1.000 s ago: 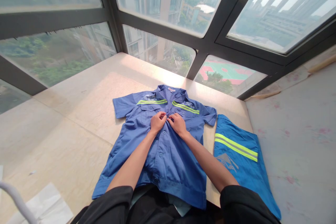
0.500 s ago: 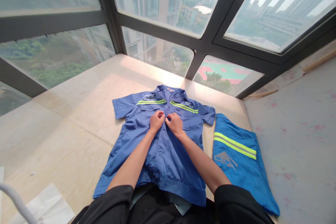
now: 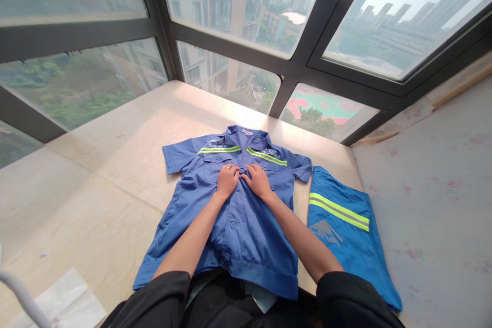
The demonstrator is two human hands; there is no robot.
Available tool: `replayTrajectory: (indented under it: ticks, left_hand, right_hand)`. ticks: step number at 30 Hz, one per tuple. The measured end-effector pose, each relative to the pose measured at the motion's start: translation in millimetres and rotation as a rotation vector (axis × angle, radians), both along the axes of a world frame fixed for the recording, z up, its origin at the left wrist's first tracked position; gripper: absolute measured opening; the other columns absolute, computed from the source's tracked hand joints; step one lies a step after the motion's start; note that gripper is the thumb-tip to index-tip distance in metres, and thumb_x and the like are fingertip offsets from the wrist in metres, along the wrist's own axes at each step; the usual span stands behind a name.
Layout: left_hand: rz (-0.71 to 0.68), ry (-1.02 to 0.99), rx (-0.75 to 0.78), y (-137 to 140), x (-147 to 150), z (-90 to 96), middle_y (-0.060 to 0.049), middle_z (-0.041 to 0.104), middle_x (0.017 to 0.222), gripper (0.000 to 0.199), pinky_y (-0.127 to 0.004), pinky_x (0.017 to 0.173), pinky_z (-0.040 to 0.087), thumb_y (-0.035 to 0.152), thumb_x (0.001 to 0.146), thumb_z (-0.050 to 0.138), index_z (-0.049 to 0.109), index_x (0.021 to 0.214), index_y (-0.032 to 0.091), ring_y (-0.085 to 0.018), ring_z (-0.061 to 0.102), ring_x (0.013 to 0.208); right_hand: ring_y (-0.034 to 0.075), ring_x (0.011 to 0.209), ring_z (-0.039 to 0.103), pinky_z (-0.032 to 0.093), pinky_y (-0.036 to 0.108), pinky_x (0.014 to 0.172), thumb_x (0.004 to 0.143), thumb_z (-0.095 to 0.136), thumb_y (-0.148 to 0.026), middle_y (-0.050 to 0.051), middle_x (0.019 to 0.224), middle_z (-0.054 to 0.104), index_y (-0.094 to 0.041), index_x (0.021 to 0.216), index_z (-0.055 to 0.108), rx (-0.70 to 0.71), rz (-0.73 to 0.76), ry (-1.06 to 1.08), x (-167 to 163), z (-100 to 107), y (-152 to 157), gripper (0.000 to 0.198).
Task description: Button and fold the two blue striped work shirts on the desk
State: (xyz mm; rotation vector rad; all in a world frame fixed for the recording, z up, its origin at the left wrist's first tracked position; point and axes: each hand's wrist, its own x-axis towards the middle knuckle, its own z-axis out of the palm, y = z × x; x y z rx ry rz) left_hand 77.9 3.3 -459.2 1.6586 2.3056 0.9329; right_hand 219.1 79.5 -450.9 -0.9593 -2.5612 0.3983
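A blue short-sleeved work shirt (image 3: 253, 238) lies front up and spread out, its collar away from me. Yellow-green reflective stripes cross its chest, and buttons run down the front placket. Both hands are at mid-chest, on either side of a button (image 3: 241, 170). My left hand (image 3: 228, 180) has its fingers curled together at the placket edge, closed on the cloth. Just across from it, my right hand (image 3: 257, 180) rests on the shirt with thumb and fingers apart. Lower buttons on the placket show between my forearms.
A folded brighter blue garment (image 3: 346, 246) with a reflective stripe lies right of the shirt, beside the papered wall (image 3: 430, 205). White paper (image 3: 67, 300) and a grey curved tube (image 3: 25, 294) are at the lower left. Dark-framed windows (image 3: 226, 54) border the pale ledge (image 3: 96, 205).
My right thumb and fingers have spread from a pinch at the button. My left fingers have flattened slightly against the cloth. The button now shows between my hands, and the view has shifted slightly.
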Motion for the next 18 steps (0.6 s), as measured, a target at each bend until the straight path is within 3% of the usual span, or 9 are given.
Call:
replayTrajectory:
  ticks: [3,7,11,18]
  left_hand:
    - [-0.075,0.192,-0.073,-17,0,1.8,-0.014,0.056,0.14,0.037,-0.048,0.108,0.035,0.035,0.097,0.046,0.066,0.125,0.023,-0.03,0.047,0.133]
    - [-0.174,0.334,-0.194,-38,-12,1.0,-0.015,0.036,0.157,0.063,-0.056,0.118,0.018,0.056,0.096,0.039,0.043,0.148,0.022,-0.031,0.026,0.148]
    - [-0.19,0.359,-0.304,-48,-34,2.0,-0.015,0.027,0.161,0.075,-0.052,0.121,0.015,0.065,0.094,0.035,0.036,0.153,0.019,-0.031,0.021,0.15]
    - [-0.216,0.391,-0.346,-56,-54,5.2,-0.015,0.023,0.162,0.078,-0.049,0.122,0.012,0.066,0.094,0.032,0.031,0.155,0.017,-0.031,0.017,0.151]
  right_hand:
    - [0.032,0.136,0.043,0.038,0.047,0.109,0.096,0.052,-0.046,0.02,0.147,0.047,-0.014,0.141,0.05,0.06,-0.006,-0.135,26,-8,3,0.056]
    - [0.03,0.147,0.027,0.023,0.047,0.119,0.1,0.038,-0.053,0.018,0.159,0.031,-0.009,0.149,0.039,0.081,0.006,-0.263,60,-16,9,0.066]
    - [0.025,0.149,0.024,0.019,0.044,0.121,0.1,0.031,-0.055,0.015,0.161,0.028,-0.011,0.153,0.033,0.088,0.047,-0.299,73,-17,17,0.068]
    - [0.026,0.149,0.024,0.018,0.044,0.121,0.1,0.028,-0.056,0.015,0.161,0.028,-0.009,0.152,0.034,0.11,0.029,-0.337,73,-17,16,0.07]
